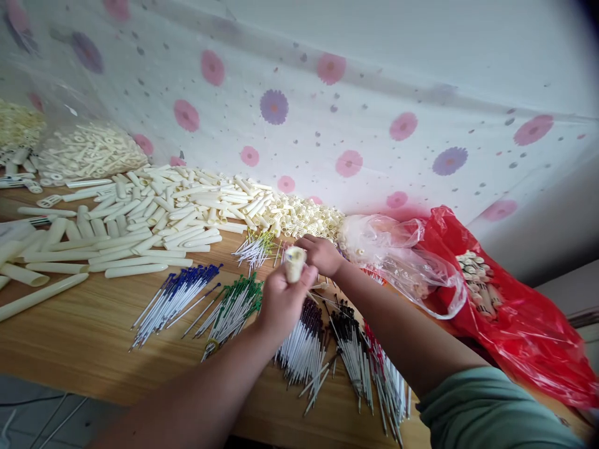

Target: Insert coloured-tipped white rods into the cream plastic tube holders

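My left hand (281,302) is closed around a cream plastic pen barrel (294,265), its open end toward the camera. Small coloured specks show at that end, too small to make out. Just behind it, my right hand (322,254) reaches down with bent fingers. Its fingertips are partly hidden by the barrel, and what they grip does not show. Around both hands lie white pen refills with coloured ends: blue ones (180,296), green ones (236,302), yellow-tipped ones (256,248), dark brown ones (304,340), black ones (350,346) and red ones (384,374).
A large heap of cream barrels (154,215) covers the table's back left. Small slotted cream parts (304,215) are piled behind my hands. Clear bags of parts (91,149) stand at far left. A clear bag (397,255) and a red bag (519,324) lie right.
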Tool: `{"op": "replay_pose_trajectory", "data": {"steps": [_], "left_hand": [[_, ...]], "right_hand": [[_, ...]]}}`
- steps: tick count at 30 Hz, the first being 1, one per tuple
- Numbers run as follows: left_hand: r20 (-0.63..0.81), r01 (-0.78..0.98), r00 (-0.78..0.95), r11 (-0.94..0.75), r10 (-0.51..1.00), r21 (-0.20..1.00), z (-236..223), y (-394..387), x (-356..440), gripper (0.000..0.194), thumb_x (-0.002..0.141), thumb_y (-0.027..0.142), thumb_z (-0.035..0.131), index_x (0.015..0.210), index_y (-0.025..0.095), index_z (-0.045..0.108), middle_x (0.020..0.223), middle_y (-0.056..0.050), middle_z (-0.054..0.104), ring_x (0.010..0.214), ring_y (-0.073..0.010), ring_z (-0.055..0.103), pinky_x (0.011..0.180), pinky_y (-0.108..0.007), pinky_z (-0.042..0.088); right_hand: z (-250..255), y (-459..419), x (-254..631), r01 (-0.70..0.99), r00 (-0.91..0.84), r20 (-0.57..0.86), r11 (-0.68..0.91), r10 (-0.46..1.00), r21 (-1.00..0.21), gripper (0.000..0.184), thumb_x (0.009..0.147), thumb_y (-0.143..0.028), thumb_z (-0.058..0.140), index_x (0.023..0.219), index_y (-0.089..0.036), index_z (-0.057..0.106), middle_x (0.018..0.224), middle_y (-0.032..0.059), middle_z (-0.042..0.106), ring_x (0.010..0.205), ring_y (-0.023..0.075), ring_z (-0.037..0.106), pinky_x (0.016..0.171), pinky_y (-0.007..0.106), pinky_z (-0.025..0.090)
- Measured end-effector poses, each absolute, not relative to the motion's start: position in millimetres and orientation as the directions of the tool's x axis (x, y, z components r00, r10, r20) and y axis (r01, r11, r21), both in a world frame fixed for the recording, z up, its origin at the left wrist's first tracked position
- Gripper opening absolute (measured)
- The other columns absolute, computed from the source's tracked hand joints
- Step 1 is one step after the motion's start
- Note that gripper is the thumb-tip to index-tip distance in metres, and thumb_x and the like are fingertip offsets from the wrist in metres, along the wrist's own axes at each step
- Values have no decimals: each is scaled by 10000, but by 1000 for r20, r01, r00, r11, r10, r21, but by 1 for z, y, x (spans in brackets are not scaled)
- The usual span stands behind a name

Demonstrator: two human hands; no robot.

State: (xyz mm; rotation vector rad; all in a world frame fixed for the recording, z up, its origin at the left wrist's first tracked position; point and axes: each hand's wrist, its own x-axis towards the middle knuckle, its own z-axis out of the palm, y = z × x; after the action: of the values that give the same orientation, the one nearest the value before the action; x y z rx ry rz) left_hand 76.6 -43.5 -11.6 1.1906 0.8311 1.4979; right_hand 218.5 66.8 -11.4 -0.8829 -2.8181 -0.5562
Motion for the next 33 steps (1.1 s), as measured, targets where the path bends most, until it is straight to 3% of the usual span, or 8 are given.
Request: {"op": "replay_pose_trajectory", "data": {"steps": [3, 7, 11, 13, 16, 19, 21, 33], "left_hand": [[75, -452, -232, -176, 970, 875, -14, -31, 76, 258, 737, 391, 691, 746, 172, 556, 522, 80, 411, 439, -59, 334, 424, -185, 270], [-59, -448, 49, 75, 997, 891, -17, -26, 81, 346, 630, 412, 781, 743, 138, 602, 507, 61, 472, 432, -59, 397, 408, -178, 280], [-82, -465, 264, 201, 961, 862, -18, -31, 86, 348, 543, 348, 837, 709, 116, 638, 548, 32, 537, 483, -60, 445, 449, -178, 316], [-57, -443, 284, 184, 957, 878, -17, -32, 86, 309, 555, 323, 831, 692, 120, 643, 561, 25, 560, 489, -57, 452, 456, -178, 315], [18, -343, 331, 103, 943, 934, -17, -33, 85, 230, 632, 313, 784, 684, 131, 652, 546, 26, 572, 443, -47, 415, 431, -186, 277], [50, -226, 432, 54, 900, 973, -19, -34, 84, 198, 704, 326, 729, 693, 142, 658, 559, 16, 593, 445, -55, 425, 431, -197, 272], [60, -183, 472, 31, 879, 983, -20, -35, 84, 198, 732, 338, 705, 694, 149, 656, 567, 16, 595, 460, -60, 430, 440, -200, 282], [121, -125, 612, -56, 781, 991, -22, -40, 83, 277, 745, 422, 692, 711, 150, 649, 550, 7, 590, 477, -88, 448, 452, -210, 303]], "right_hand": [[0, 34, 231, 612, -780, 389, 726, 489, 313, 252, 948, -174, 414, 959, -168, 665, 980, 103, 651, 878, 200, 552, 662, 314, 461], [7, -20, 237, 545, -729, 630, 784, 268, 297, 158, 912, -170, 511, 936, -192, 665, 914, 61, 668, 856, 179, 576, 689, 301, 499], [4, -56, 236, 521, -694, 680, 816, 235, 249, 124, 893, -169, 547, 902, -189, 669, 888, 52, 689, 868, 183, 596, 717, 308, 534], [0, -65, 238, 528, -625, 729, 839, 279, 131, 149, 885, -147, 548, 964, -191, 666, 911, 60, 690, 875, 183, 603, 729, 319, 543], [-5, -67, 245, 554, -295, 832, 793, 471, -252, 234, 876, -111, 525, 1053, -195, 652, 922, 76, 673, 867, 171, 616, 731, 330, 548], [-7, -64, 253, 408, -13, 714, 655, 700, -635, 242, 876, -166, 548, 1082, -235, 653, 901, 54, 678, 817, 152, 637, 702, 324, 557], [-7, -62, 257, 289, -17, 623, 600, 782, -745, 225, 867, -207, 575, 1065, -261, 667, 903, 39, 689, 791, 144, 644, 691, 325, 558], [0, -71, 263, 155, -208, 516, 549, 831, -822, 45, 824, -230, 630, 795, -198, 617, 757, 3, 616, 695, 108, 581, 654, 272, 493]]}}
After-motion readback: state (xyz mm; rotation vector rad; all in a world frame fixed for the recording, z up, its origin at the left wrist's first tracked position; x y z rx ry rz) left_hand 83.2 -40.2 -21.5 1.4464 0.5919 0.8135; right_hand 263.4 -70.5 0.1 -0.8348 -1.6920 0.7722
